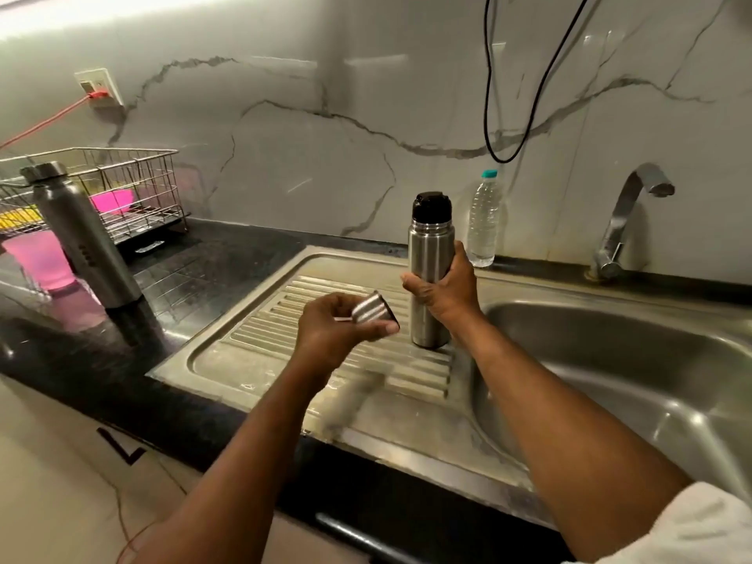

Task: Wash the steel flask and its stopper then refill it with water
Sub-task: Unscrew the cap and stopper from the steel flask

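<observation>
Right hand (445,289) wraps the upright flask (429,274) on the drainboard (252,352); left hand (337,331) grips its steel cap (372,311), tilted.

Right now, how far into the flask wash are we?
Early. Done: the steel cup lid is off, held in the left hand. In hand: the right hand grips the flask, upright on the drainboard, black stopper still in place. Left: remove the stopper, wash both, refill. No water shows at the tap.
</observation>
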Tool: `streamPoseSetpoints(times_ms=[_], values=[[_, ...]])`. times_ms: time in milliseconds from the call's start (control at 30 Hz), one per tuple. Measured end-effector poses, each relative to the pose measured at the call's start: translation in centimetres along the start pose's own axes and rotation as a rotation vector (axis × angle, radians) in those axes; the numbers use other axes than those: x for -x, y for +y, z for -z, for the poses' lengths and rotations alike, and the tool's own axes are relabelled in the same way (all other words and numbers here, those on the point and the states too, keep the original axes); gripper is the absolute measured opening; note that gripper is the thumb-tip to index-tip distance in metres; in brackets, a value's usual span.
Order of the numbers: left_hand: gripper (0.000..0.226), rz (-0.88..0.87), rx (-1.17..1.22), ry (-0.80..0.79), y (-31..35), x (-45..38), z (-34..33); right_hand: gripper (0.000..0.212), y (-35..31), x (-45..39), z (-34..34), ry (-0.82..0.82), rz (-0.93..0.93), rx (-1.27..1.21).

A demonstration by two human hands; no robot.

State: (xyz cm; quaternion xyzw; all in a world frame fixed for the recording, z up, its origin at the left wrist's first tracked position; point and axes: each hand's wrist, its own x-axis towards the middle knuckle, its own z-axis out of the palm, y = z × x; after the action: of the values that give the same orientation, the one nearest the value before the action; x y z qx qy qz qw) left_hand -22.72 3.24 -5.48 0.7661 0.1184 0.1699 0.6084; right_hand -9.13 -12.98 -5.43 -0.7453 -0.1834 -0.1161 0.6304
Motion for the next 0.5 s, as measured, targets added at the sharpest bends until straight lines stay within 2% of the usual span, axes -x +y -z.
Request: streamPoseSetpoints(times_ms=[100,267,333,433,500], values=[[0.064,0.049,-0.140,0.003,-1.4,0.6,-0.4,0.075,0.0,-0.1,-0.1,-0.007,-0.010,-0.004],[0.073,-0.006,-0.427,-0.107,-2.6,0.6,-0.5,0.079,0.3,-0.1,-0.2,-0.006,-0.013,-0.011],[0.071,-0.031,-0.545,-0.142,-2.9,0.5,0.0,0.079,0.3,-0.1,-0.2,-0.010,-0.008,-0.013],[0.072,0.009,-0.553,-0.160,-3.0,0.3,1.0,0.081,0.3,-0.1,-0.1,-0.006,-0.009,-0.011],[0.081,0.031,-0.575,-0.166,-2.7,0.1,1.6,0.081,0.4,-0.2,-0.2,-0.003,-0.008,-0.011]])
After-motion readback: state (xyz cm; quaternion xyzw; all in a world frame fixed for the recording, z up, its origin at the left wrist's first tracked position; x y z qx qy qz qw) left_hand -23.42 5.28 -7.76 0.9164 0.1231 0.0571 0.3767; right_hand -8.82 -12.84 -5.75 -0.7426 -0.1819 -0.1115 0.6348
